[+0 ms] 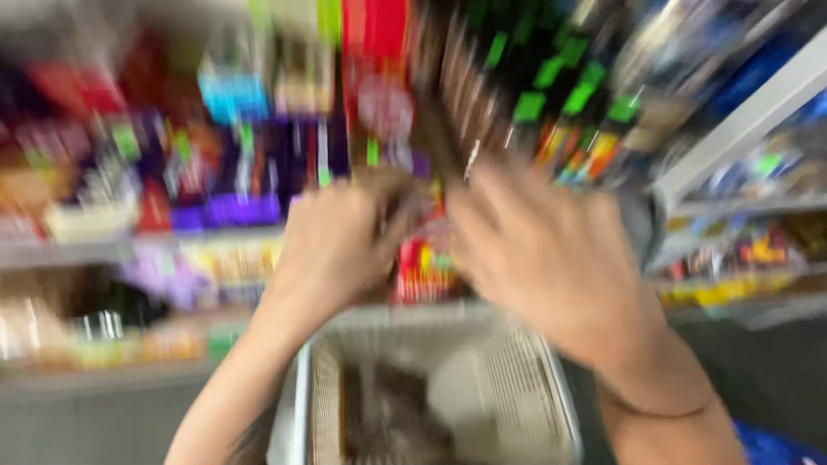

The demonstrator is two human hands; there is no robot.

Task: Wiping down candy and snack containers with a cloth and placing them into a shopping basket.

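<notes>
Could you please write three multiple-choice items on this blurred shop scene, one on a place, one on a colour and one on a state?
1. Where is the basket?
A. Below both hands
B. On the top shelf
C. Behind the person

2. What colour is the tall pack at the top middle of the shelves?
A. Red
B. White
C. Black

3. How are the hands placed?
A. Raised together in front of the shelves
B. Resting inside the basket
C. Out of view

Answers: 1 A, its pale rim lies under the wrists. 2 A, it shows bright red. 3 A, the left hand and right hand meet above the basket.
</notes>
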